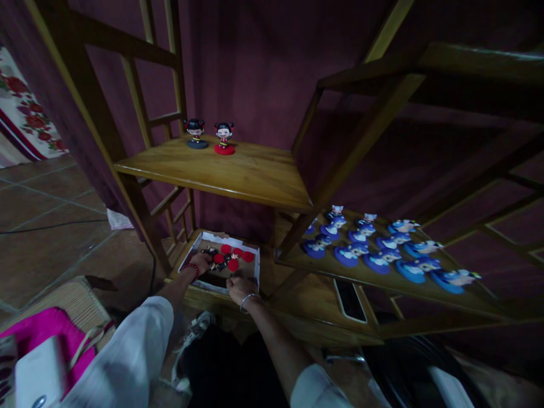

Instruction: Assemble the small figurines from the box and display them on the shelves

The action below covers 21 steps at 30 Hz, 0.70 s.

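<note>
A shallow white cardboard box point(256, 271) sits on the low shelf and holds several small black-haired figurines point(232, 258) and red round bases point(248, 256). My left hand point(201, 262), with a red bead bracelet at the wrist, reaches inside at the left; its fingers are curled against a dark figurine point(209, 251), partly hiding it. At the front rim, my right hand point(239, 288) is closed on the box edge, a silver bangle on its wrist. Two matching figurines stand on the shelf above, one on a grey base point(198, 144), the other on a red base point(224, 149).
Rows of blue-and-white figurines point(351, 253) stand on the right-hand shelf. Below them lies a phone point(350, 300). The upper wooden shelf point(255, 175) overhangs the box, and slanting posts frame it. At lower left, a woven stool point(80, 300) carries a pink cloth and a white device point(40, 374).
</note>
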Each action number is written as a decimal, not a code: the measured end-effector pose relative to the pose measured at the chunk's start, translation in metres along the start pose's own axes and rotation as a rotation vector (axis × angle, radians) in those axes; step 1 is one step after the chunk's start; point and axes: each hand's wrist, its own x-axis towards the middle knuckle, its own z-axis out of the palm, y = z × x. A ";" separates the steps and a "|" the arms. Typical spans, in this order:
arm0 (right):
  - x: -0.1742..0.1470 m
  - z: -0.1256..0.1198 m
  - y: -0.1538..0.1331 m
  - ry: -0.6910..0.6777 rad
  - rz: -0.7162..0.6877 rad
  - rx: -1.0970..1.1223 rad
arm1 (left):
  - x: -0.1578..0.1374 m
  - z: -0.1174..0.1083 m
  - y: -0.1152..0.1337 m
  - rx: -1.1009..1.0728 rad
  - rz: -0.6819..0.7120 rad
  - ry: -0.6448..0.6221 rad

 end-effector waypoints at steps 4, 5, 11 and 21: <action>-0.001 0.001 0.000 -0.007 0.003 0.000 | -0.004 -0.001 0.009 0.089 0.027 -0.008; -0.001 0.001 0.000 -0.004 0.002 -0.001 | -0.005 0.000 0.012 0.105 0.036 -0.005; -0.002 0.000 0.000 0.008 0.013 -0.025 | -0.009 0.004 0.019 0.193 0.001 0.016; 0.002 -0.003 0.002 -0.020 0.013 0.107 | -0.016 -0.006 0.024 0.219 0.062 -0.043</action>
